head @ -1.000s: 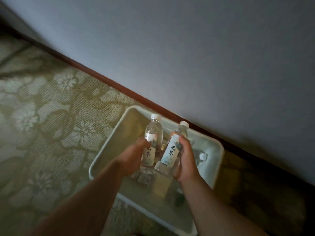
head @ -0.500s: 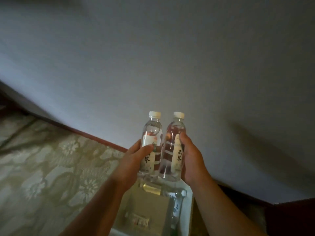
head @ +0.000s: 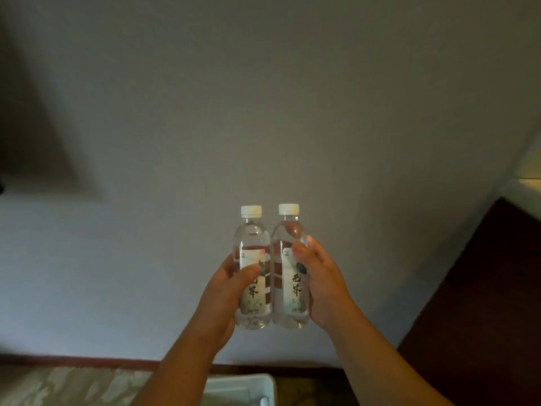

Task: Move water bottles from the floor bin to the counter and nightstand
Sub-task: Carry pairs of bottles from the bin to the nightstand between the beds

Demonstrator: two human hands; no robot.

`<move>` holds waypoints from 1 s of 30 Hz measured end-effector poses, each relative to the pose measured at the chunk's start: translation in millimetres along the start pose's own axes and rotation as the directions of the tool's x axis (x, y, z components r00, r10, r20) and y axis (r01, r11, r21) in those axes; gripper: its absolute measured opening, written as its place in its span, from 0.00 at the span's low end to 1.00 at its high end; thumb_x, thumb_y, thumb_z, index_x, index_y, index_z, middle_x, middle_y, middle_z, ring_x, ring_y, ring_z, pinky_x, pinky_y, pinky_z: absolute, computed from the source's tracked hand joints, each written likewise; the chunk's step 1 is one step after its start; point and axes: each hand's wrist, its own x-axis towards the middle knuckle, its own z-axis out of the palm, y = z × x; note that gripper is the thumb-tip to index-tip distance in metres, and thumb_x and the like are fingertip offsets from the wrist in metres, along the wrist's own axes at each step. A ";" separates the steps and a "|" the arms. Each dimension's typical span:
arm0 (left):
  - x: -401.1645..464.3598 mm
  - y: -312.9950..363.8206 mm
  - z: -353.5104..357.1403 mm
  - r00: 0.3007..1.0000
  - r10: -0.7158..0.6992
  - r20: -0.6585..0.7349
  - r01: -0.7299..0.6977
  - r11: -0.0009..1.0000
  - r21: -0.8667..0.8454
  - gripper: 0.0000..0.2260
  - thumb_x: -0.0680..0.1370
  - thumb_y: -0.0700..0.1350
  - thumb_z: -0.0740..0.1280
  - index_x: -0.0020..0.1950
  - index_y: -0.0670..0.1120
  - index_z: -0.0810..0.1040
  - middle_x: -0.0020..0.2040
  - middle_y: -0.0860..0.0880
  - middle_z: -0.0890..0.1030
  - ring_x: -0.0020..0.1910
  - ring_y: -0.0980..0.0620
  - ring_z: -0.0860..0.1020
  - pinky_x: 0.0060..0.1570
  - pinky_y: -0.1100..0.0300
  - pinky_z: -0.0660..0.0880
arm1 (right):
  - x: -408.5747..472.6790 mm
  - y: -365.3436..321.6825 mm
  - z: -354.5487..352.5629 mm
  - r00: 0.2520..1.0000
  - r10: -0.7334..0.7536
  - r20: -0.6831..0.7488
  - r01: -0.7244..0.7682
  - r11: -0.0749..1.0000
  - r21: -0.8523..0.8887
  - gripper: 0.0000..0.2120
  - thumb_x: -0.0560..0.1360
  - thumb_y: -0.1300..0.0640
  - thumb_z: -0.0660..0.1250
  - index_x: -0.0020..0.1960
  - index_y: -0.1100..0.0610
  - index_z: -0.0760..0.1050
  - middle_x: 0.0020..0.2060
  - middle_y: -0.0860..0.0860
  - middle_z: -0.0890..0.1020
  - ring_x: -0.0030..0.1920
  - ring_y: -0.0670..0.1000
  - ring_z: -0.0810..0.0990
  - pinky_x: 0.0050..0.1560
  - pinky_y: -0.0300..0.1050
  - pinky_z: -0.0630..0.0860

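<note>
Bottles now clear of bin (head: pixel 265 382), raised before the wall. Left hand (head: pixel 218 300) grips left bottle (head: pixel 251 276); right hand (head: pixel 325 288) grips right bottle (head: pixel 289 273). Both upright, touching. Carry comes next.

The label on the bottle in my right hand (head: pixel 325 285), the right bottle (head: pixel 289 268), reads "无界" in dark brushed characters. On the left bottle (head: pixel 251 259) my thumb covers the upper character; only "界" shows.

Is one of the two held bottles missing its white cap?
No, the left bottle in the left hand and the right bottle in the right hand both carry white caps.
</note>
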 end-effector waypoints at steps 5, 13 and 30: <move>-37.5 35.6 85.6 0.986 0.021 0.165 -0.019 1.000 -0.018 0.15 0.71 0.48 0.73 0.57 0.51 0.84 0.55 0.41 0.86 0.53 0.40 0.86 0.51 0.42 0.83 | -81.6 -74.5 -38.5 0.978 -0.159 -0.135 0.160 0.987 -0.002 0.25 0.69 0.45 0.73 0.64 0.54 0.80 0.57 0.62 0.84 0.58 0.67 0.83 0.60 0.71 0.78; -97.7 62.9 211.9 0.820 0.046 0.571 -0.022 0.999 -0.049 0.18 0.72 0.49 0.71 0.62 0.52 0.83 0.56 0.40 0.86 0.52 0.39 0.86 0.45 0.45 0.84 | -222.1 -163.8 -92.5 0.839 -0.414 -0.354 0.417 0.906 -0.073 0.18 0.73 0.50 0.75 0.61 0.54 0.82 0.55 0.62 0.86 0.52 0.64 0.86 0.47 0.56 0.84; -406.3 78.3 355.0 -0.067 -0.023 0.997 0.130 0.991 0.031 0.19 0.75 0.49 0.71 0.66 0.47 0.79 0.59 0.40 0.85 0.56 0.38 0.85 0.55 0.38 0.82 | -624.5 -186.4 -34.8 0.023 -0.609 -0.793 0.401 0.732 -0.551 0.28 0.72 0.41 0.75 0.68 0.50 0.74 0.56 0.58 0.86 0.55 0.62 0.86 0.51 0.63 0.84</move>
